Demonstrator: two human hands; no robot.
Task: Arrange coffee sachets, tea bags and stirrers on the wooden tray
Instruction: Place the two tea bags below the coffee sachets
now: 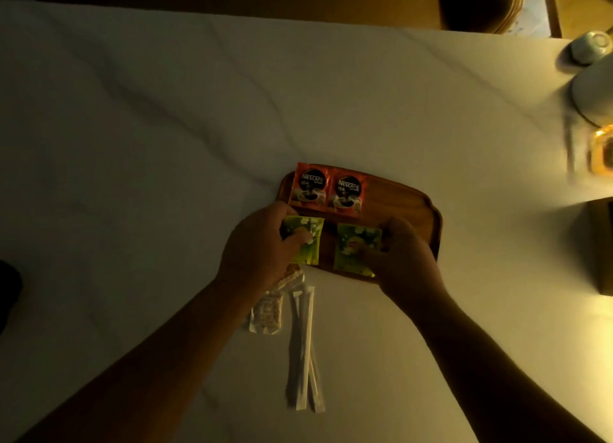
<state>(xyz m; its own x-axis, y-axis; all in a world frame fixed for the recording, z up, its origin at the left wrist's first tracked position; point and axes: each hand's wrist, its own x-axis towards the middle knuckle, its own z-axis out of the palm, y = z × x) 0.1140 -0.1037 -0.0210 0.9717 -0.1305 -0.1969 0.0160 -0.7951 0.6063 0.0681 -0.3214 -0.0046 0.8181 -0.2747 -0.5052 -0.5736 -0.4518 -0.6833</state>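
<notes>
A wooden tray (411, 207) lies on the white marble table. Two red coffee sachets (310, 188) (348, 193) sit side by side along its far left edge. Below them are two green tea bags. My left hand (258, 247) grips the left tea bag (308, 243), thumb on top. My right hand (408, 257) pinches the right edge of the right tea bag (356, 250), which lies at the tray's near edge. Two paper-wrapped stirrers (303, 343) lie on the table below the tray, beside small pale sugar packets (267, 313), partly under my left wrist.
A white kettle (593, 94) and an upturned white cup (592, 46) stand at the far right. An amber glass object (602, 150) sits at the right edge, above a dark box (602, 243). A dark chair (481, 4) is beyond the table.
</notes>
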